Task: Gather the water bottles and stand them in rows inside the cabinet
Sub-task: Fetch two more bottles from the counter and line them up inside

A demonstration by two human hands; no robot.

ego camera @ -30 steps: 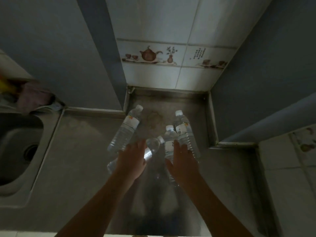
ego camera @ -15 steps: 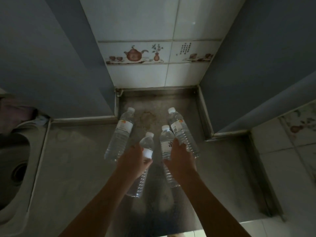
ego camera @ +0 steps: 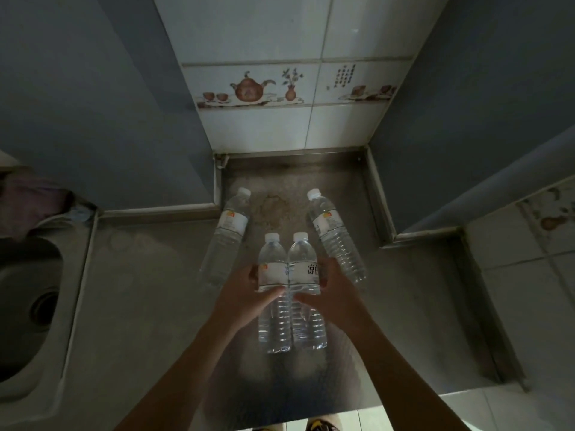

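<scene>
At frame center, my left hand and right hand clamp two full water bottles together at the labels: heavy, slick, thin-walled.

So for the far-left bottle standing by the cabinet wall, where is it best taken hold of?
Probably round the labelled upper body of the far-left bottle, coming from its right, open side. It stands upright, with the cabinet wall close on its left. The left hand grips another bottle, so it would have to let go first.
</scene>
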